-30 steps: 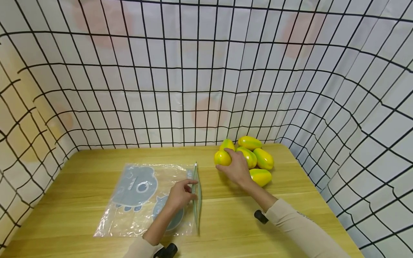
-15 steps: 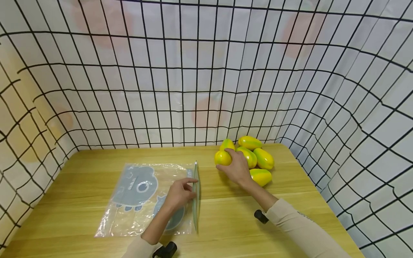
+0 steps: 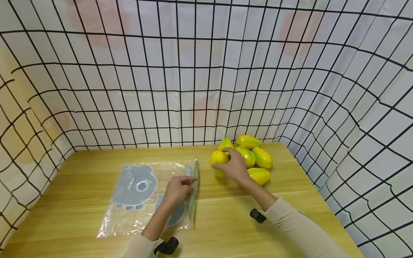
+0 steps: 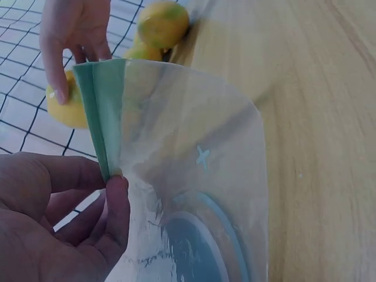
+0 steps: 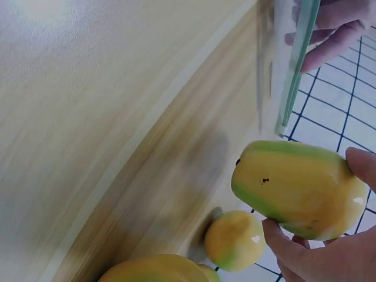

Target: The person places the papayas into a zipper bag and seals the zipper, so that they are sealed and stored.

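Observation:
In the head view a clear zip bag (image 3: 145, 222) with blue-grey cartoon prints lies on the wooden table. My left hand (image 3: 176, 190) pinches its green zip edge (image 4: 107, 117) between thumb and fingers and holds that edge raised. A glossy yellow-green papaya (image 5: 294, 185) is in my right hand (image 3: 235, 166), gripped around one end between thumb and fingers. The right wrist view has it off the table, close to the bag's green strip. Whether the bag's mouth is parted I cannot tell.
Several more papayas (image 3: 262, 157) lie grouped at the back right of the table (image 3: 232, 222), just beyond my right hand. Black grid netting (image 3: 193, 79) rises at the back and both sides, with pale sheeting behind it.
My right hand has lifted the papaya slightly and shifted it left, away from the group. The bag's zip edge has tilted upward in my left hand, its near end moving left.

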